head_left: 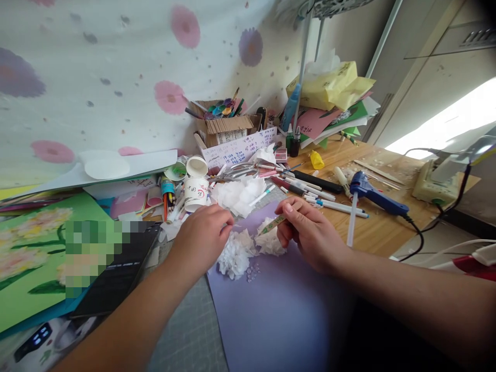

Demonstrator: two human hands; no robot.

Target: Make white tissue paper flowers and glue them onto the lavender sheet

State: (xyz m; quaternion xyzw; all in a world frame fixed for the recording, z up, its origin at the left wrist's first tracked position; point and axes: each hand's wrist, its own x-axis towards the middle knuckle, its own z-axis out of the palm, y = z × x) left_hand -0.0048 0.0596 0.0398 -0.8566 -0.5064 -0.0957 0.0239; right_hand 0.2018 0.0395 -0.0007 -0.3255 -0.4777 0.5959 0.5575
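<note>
Purple sheet (271,320): smooth matt paper. White flower (233,257): ruffled paper. Glue gun (377,195): smooth plastic.

A wooden table (377,236) carries a gridded gray mat (189,323), a blue glue gun (377,197) and scattered pens (343,207).

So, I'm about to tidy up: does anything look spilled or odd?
Small clear round beads lie loose on the flat purple paper sheet, beside a white ruffled ball, outside any container; they look spilled, though perhaps deliberately placed. Crumpled white tissue-like paper farther back also looks discarded.
</note>
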